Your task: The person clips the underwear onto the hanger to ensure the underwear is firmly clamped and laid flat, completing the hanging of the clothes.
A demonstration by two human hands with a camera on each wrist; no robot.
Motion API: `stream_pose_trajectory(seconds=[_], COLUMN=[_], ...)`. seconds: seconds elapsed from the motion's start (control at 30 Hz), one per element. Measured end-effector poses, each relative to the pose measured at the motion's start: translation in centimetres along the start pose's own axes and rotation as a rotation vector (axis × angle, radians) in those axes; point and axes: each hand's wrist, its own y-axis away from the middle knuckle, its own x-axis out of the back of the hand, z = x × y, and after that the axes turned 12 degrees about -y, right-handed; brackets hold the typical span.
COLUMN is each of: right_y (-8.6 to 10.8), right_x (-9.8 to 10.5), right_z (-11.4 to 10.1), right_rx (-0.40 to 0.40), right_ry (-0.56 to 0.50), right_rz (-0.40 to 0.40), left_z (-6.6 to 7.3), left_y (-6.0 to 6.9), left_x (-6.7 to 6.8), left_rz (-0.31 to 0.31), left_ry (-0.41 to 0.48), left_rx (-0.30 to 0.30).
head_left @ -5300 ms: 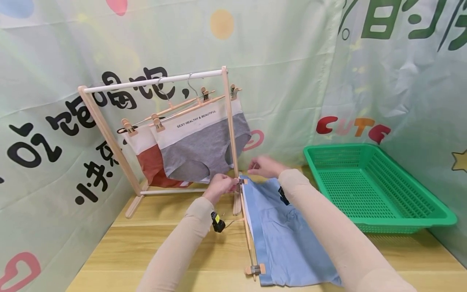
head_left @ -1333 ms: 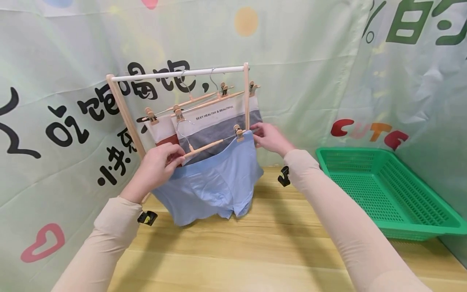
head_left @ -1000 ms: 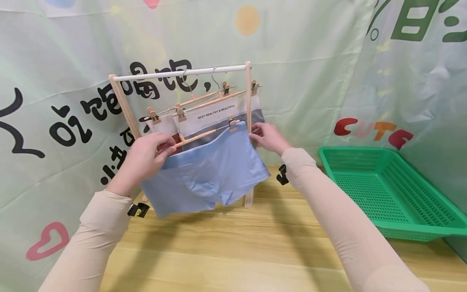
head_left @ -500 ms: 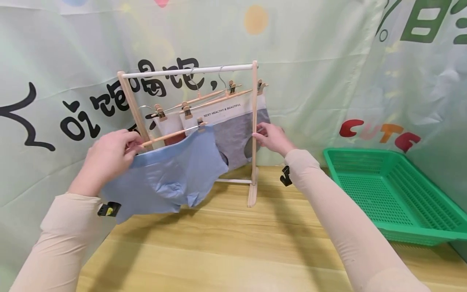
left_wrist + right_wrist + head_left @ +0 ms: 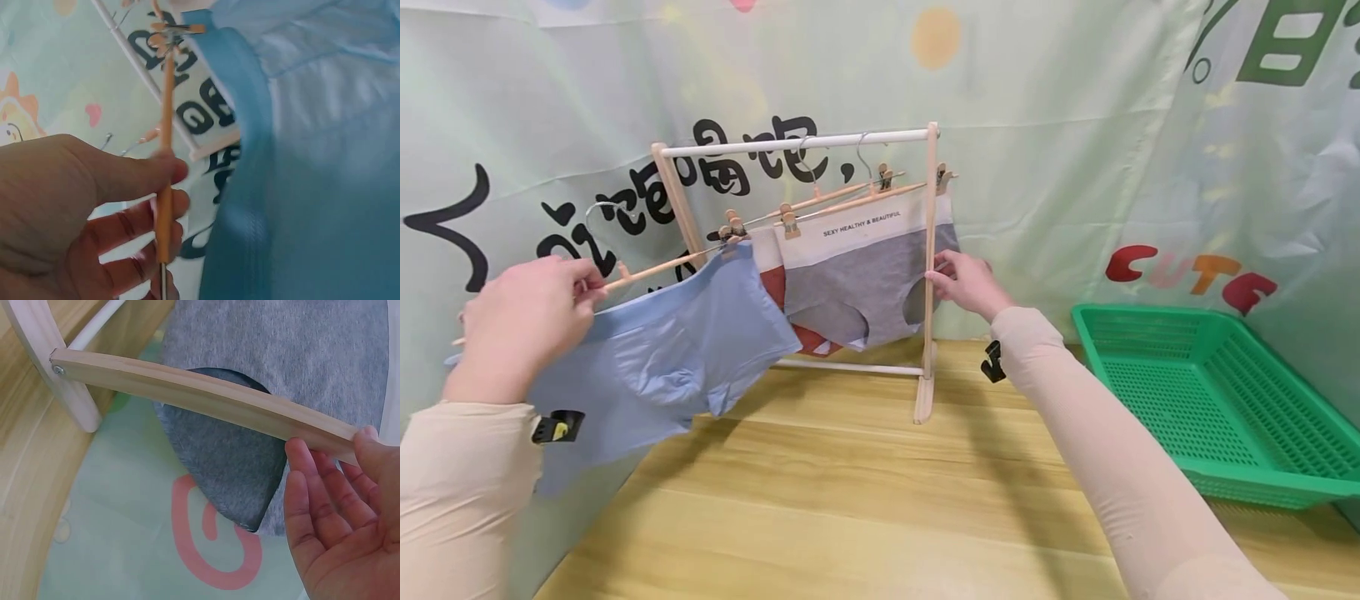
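My left hand (image 5: 523,321) pinches the wooden bar of a clip hanger (image 5: 165,112) between thumb and fingers, at the left of the head view. Light blue boxer briefs (image 5: 662,358) hang from its clips, in front and left of the rack. The hanger's metal hook points up, free of any rail. My right hand (image 5: 966,283) grips the right upright of the wooden drying rack (image 5: 929,333), thumb and fingertips on the post in the right wrist view. On the rack hang grey briefs (image 5: 880,279) with a white waistband and, behind them, rust-red briefs (image 5: 772,287).
A green plastic basket (image 5: 1225,479) stands on the wooden table (image 5: 820,500) at the right. Printed cloth (image 5: 1030,167) encloses the table at the back and sides. The rack's white top rail (image 5: 737,148) carries two hanger hooks.
The blue boxer briefs were lifted off the table on their hanger, then carried leftward from in front of the rack. My right hand now holds the rack's post.
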Motion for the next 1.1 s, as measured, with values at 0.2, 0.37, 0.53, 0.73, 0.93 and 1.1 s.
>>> stream_pose_trajectory(seconds=[0.2,0.37,0.53,0.73,0.93,1.1], right_y=[-0.1,-0.2,-0.3,-0.2,0.3,0.2], right_x=[0.3,0.7,0.9,0.5,0.1,0.2], right_z=[-0.3,-0.5,-0.6,-0.1,-0.2,-0.4], right_rx=[0.007,-0.006,-0.018,-0.006,-0.003,-0.012], right_ry=[0.017,0.029,0.041,0.056,0.051,0.060], right_rz=[0.003,0.020,0.018,-0.001,-0.011,-0.021], left_z=[-1.6,-1.9,-1.0,1.2,4.0,5.9], left_y=[0.2,-0.7,-3.2,-7.3,-12.1,-15.2], left_x=[0.7,0.5,0.0,-0.7,-1.3,-1.9], left_rz=[-0.073,-0.084,-0.102,-0.076,-0.030,0.010], left_ry=[-0.026,-0.047,-0.054,-0.050,-0.028,0.012], left_rx=[0.069,0.086,0.113,0.088,0.066,0.040])
